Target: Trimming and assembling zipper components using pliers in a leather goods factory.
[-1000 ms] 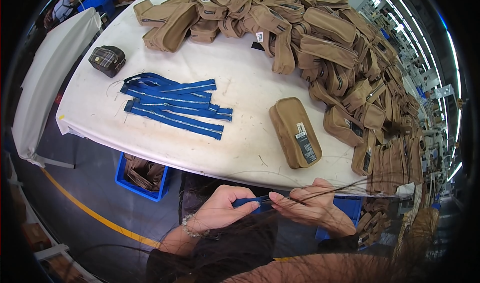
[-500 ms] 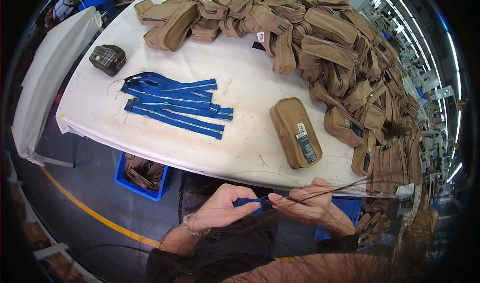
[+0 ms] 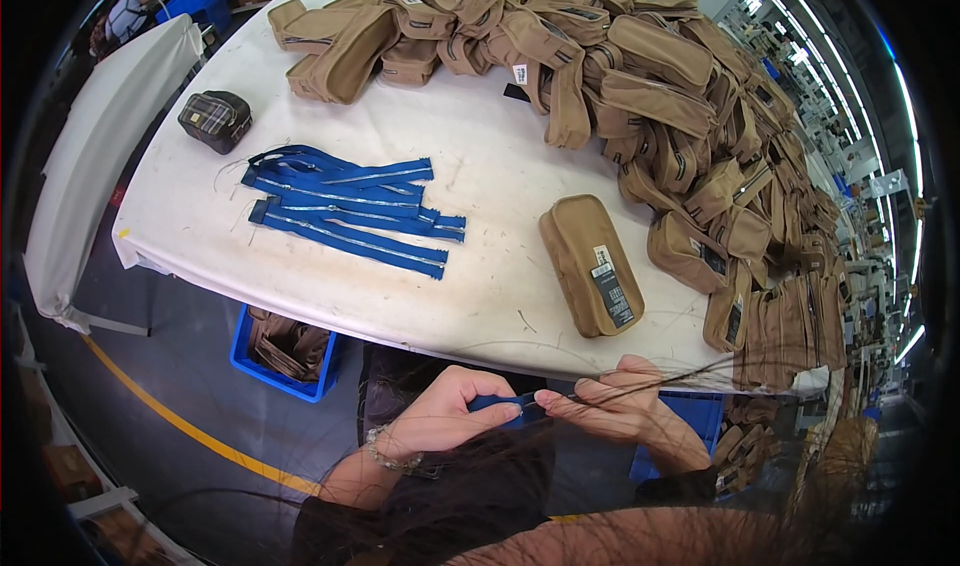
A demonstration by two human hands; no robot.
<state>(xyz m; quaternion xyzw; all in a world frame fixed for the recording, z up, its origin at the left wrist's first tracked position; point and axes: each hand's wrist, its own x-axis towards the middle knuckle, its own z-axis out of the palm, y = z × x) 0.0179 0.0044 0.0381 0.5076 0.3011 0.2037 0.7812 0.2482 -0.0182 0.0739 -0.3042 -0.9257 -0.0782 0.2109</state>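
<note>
Just off the table's near edge, my left hand [image 3: 452,406] is closed around a blue zipper strip [image 3: 488,402], with its thumb pressed along the end. Close by on the right, my right hand [image 3: 622,408] is pinched shut at that end of the strip. A thin dark piece shows between its fingertips, too small to name. Strands of hair cross in front of both hands. Farther up the table, several more blue zippers [image 3: 350,234] with pale teeth lie in an overlapping group. A tan fabric pouch [image 3: 570,256] with a tag and a dark label lies beyond my right hand.
A large heap of tan pouches [image 3: 660,51] covers the far and right sides of the white-covered table [image 3: 200,251]. A dark plaid pouch [image 3: 215,121] sits at the left. Below the near edge, a blue bin [image 3: 240,354] on the floor holds brown fabric pieces.
My right hand has shifted very slightly left at the strip's end, its fingertips a little closer to my left thumb. Everything on the table stays in place.
</note>
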